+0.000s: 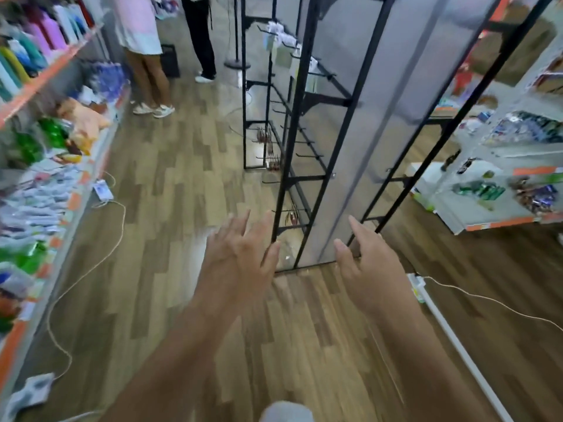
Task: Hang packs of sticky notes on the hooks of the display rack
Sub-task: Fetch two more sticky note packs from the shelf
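Left hand (240, 248): fingers spread, holding nothing, near the foot of the display rack (316, 117).
Right hand (362, 254): fingers apart, empty, just before the rack's lower frame.
Packs of sticky notes (281, 54): a few pale packs, blurred, hang high on the rack, well apart from both hands.
Lower hooks (307, 155): mostly bare.
Risk: the loose cable (124, 220) on the floor could catch a foot, and protruding hooks could snag a reaching arm.

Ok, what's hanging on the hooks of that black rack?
A few pale packs hang near the top of the rack, reddish items lower down; many hooks look bare. The grey panel hides the rack's other side.
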### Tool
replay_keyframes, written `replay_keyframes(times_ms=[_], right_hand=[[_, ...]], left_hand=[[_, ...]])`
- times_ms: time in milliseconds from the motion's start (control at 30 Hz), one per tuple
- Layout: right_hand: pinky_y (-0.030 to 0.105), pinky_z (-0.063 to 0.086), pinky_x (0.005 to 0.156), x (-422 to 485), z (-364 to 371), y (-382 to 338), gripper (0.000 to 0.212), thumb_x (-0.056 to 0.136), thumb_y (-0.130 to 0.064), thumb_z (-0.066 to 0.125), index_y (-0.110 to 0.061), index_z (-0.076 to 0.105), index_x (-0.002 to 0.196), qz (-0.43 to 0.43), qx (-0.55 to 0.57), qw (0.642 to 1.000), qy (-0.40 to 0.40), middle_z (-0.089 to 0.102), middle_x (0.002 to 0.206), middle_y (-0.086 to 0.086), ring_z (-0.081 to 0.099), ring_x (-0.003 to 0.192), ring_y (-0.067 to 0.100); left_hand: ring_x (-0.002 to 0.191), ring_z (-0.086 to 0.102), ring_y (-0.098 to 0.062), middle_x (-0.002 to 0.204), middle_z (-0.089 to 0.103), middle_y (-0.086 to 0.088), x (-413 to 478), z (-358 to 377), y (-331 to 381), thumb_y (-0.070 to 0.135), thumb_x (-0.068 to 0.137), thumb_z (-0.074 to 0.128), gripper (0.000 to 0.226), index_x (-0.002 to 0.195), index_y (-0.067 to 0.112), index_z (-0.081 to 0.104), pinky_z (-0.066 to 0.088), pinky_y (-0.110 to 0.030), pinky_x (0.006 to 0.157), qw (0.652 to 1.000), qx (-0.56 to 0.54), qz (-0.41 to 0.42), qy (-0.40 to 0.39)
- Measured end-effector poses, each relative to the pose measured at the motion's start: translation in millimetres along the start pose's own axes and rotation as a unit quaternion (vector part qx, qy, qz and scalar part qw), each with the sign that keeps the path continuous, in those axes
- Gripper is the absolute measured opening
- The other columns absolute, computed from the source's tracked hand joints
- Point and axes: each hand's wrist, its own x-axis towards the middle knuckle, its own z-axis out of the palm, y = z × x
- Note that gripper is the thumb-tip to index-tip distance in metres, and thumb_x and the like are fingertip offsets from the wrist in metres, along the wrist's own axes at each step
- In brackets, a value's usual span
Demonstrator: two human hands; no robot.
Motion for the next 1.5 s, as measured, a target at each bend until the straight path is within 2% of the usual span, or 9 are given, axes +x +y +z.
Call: replay_keyframes(times_ms=[167, 300, 533, 633, 767, 1000, 1133, 1333, 1500], right_hand=[[0.028, 0.012, 0.119, 108.1, 36.9, -30.8, 0.053, 0.102, -0.034, 0.039, -0.016, 0.029, 0.151, -0.013, -0.001, 1.000, -0.007, 0.038, 0.151, 0.000, 0.027, 0.141, 0.013], [0.020, 0.018, 0.111, 208.2, 71.4, -54.5, 0.052, 0.102, -0.035, 0.041, -0.017, 0.031, 0.150, -0.017, 0.046, 0.999, -0.009, 0.038, 0.152, -0.002, 0.029, 0.140, 0.011], [0.036, 0.023, 0.119, 373.4, 109.7, -113.3, 0.054, 0.101, -0.039, 0.040, -0.018, 0.032, 0.150, -0.048, 0.063, 0.997, -0.003, 0.037, 0.153, -0.001, 0.028, 0.142, 0.013], [0.034, 0.016, 0.120, 440.0, 121.2, -128.7, 0.055, 0.101, -0.040, 0.040, -0.019, 0.031, 0.150, -0.034, 0.045, 0.998, -0.003, 0.035, 0.153, 0.001, 0.023, 0.145, 0.018], [0.037, 0.015, 0.120, 519.5, 141.1, -135.2, 0.053, 0.101, -0.037, 0.041, -0.015, 0.033, 0.149, 0.018, 0.034, 0.999, 0.007, 0.040, 0.147, 0.005, 0.027, 0.141, 0.019], [0.040, 0.022, 0.118, 650.4, 170.1, -149.7, 0.057, 0.099, -0.037, 0.043, -0.016, 0.030, 0.150, 0.142, 0.023, 0.986, 0.082, 0.036, 0.152, 0.006, 0.028, 0.141, 0.023], [0.029, 0.021, 0.114, 703.5, 169.3, -155.6, 0.059, 0.100, -0.040, 0.042, -0.020, 0.024, 0.152, 0.215, 0.034, 0.969, 0.116, 0.028, 0.157, -0.001, 0.024, 0.144, 0.014], [0.031, 0.029, 0.108, 756.7, 175.8, -144.1, 0.062, 0.099, -0.042, 0.046, -0.027, 0.021, 0.153, 0.329, 0.112, 0.916, 0.202, 0.037, 0.152, -0.004, 0.034, 0.137, 0.015], [0.041, 0.033, 0.110, 807.6, 186.3, -116.3, 0.067, 0.096, -0.042, 0.051, -0.025, 0.019, 0.153, 0.414, 0.134, 0.853, 0.287, 0.038, 0.151, -0.001, 0.036, 0.138, 0.018]], left_hand=[[0.150, 0.015, -0.024, 0.160, 0.024, -0.005, 115.2, -1.4, -48.0, 0.038, 0.100, 0.042, 0.055, 0.152, 0.032, 0.027, 0.012, -0.047, 0.119, 1.000, -0.010, 0.000, -0.014], [0.150, 0.015, -0.023, 0.160, 0.024, -0.005, 213.7, 0.7, -83.8, 0.034, 0.100, 0.045, 0.055, 0.152, 0.033, 0.027, 0.010, -0.048, 0.119, 1.000, -0.002, 0.001, -0.016], [0.151, 0.009, -0.023, 0.163, 0.017, -0.003, 372.8, -23.7, -130.9, 0.035, 0.101, 0.042, 0.056, 0.153, 0.033, 0.023, 0.008, -0.048, 0.120, 0.999, 0.029, -0.017, -0.018], [0.151, 0.007, -0.023, 0.163, 0.014, -0.002, 441.7, -27.6, -155.4, 0.037, 0.101, 0.041, 0.057, 0.154, 0.033, 0.020, 0.009, -0.048, 0.120, 0.999, 0.024, -0.032, -0.028], [0.151, 0.006, -0.025, 0.164, 0.010, -0.003, 537.0, -15.8, -183.8, 0.037, 0.101, 0.040, 0.058, 0.154, 0.033, 0.018, 0.009, -0.045, 0.120, 0.998, 0.005, -0.008, -0.055], [0.149, 0.015, -0.022, 0.162, 0.019, -0.002, 705.8, -2.6, -216.7, 0.040, 0.100, 0.043, 0.056, 0.152, 0.032, 0.026, 0.023, -0.043, 0.118, 0.990, -0.025, 0.111, -0.087], [0.147, 0.024, -0.017, 0.160, 0.026, 0.000, 795.8, 2.2, -216.0, 0.040, 0.100, 0.041, 0.055, 0.152, 0.032, 0.026, 0.034, -0.038, 0.113, 0.974, -0.059, 0.172, -0.136], [0.141, 0.033, -0.014, 0.154, 0.037, 0.003, 895.3, 31.0, -201.0, 0.036, 0.099, 0.048, 0.051, 0.148, 0.026, 0.038, 0.029, -0.030, 0.111, 0.945, -0.109, 0.234, -0.199], [0.137, 0.039, -0.018, 0.149, 0.045, -0.001, 964.7, 67.7, -176.3, 0.033, 0.099, 0.051, 0.055, 0.150, 0.022, 0.036, 0.033, -0.031, 0.109, 0.918, -0.161, 0.210, -0.297]])
